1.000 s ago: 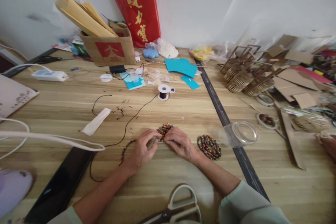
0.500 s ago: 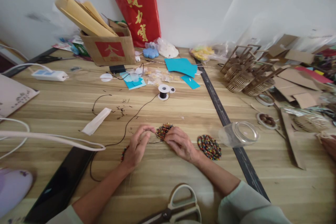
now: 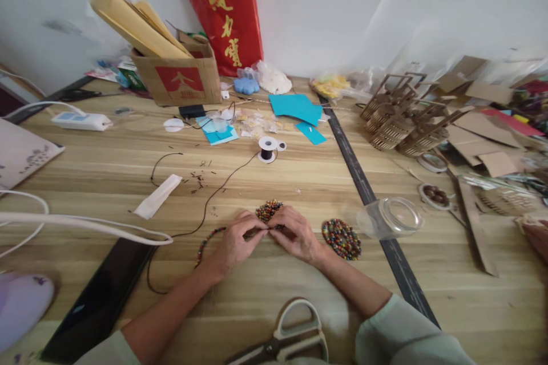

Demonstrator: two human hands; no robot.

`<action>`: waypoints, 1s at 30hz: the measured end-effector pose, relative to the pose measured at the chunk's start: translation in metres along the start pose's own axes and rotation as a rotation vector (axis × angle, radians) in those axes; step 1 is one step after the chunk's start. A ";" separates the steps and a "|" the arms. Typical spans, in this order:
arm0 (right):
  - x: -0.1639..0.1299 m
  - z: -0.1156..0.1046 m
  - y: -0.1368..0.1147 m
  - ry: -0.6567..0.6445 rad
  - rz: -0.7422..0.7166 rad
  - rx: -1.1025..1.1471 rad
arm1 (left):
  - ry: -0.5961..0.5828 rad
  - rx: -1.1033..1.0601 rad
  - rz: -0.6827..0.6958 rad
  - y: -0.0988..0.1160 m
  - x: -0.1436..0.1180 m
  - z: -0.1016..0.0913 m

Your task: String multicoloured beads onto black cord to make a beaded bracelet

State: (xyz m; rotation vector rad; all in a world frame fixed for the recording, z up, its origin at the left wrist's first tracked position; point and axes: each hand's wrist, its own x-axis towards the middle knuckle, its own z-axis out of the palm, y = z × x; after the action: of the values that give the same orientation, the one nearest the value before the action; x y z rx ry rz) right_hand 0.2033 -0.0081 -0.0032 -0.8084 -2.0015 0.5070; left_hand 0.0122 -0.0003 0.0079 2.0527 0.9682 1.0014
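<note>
My left hand (image 3: 240, 239) and my right hand (image 3: 295, 232) meet at the fingertips, both pinched around a thin black cord; any bead between the fingers is too small to make out. From behind my left hand comes a strung row of coloured beads (image 3: 206, 239), curving left and down. A heap of loose multicoloured beads (image 3: 269, 209) lies just beyond my fingertips, partly hidden by my right hand. To the right of my right wrist rests a coiled bead strand (image 3: 341, 239). The spool of black cord (image 3: 267, 150) stands farther back, its line running left and forward.
Large scissors (image 3: 295, 336) lie near the front edge. A clear jar (image 3: 391, 218) lies on its side at right. A black phone-like slab (image 3: 103, 296), white cable (image 3: 85, 224) and paper strip (image 3: 157, 197) are at left. Woven baskets (image 3: 398, 120) and a carton (image 3: 180, 77) stand behind.
My left hand has moved right and its fingers have closed, meeting my right fingertips. More of the strung bead row now shows at its left. My right hand has barely moved.
</note>
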 end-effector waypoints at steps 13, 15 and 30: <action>-0.001 0.000 0.002 -0.092 -0.004 -0.104 | -0.012 0.026 0.018 -0.002 0.000 0.003; -0.001 0.000 0.002 -0.091 -0.018 -0.113 | -0.014 0.027 0.003 -0.003 0.000 0.004; -0.002 0.000 -0.004 -0.112 0.010 -0.212 | 0.025 0.050 0.058 -0.004 0.000 0.006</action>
State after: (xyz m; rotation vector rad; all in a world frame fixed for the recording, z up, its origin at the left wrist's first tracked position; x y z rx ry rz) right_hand 0.2028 -0.0121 -0.0013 -0.9364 -2.1814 0.3557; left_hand 0.0157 0.0000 0.0019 2.1249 0.9598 1.0448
